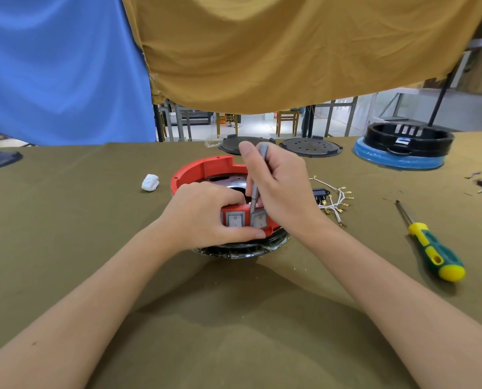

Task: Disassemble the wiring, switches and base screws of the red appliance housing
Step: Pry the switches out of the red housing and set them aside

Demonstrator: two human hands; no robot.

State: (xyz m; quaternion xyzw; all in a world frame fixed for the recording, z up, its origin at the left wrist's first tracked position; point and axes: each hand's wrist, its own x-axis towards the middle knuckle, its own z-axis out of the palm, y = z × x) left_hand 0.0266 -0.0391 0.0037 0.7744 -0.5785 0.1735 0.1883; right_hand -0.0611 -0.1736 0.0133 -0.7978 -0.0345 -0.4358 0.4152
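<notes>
Red housing (206,169) sits mid-surface, switch panel facing the camera. Left hand (206,214) grips its near rim beside the left switch (234,220). Right hand (279,189) pinches a grey tool (258,178), long axis near-vertical, tip down at the right switch (260,221).

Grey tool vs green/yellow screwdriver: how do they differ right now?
The grey tool is gripped in the right hand, steeply upright, tip at the switches of the red housing. The green and yellow screwdriver lies flat on the cloth, untouched, right of the housing. The grey tool is slim and plain; the screwdriver has a thick handle. Both are hand tools.
</notes>
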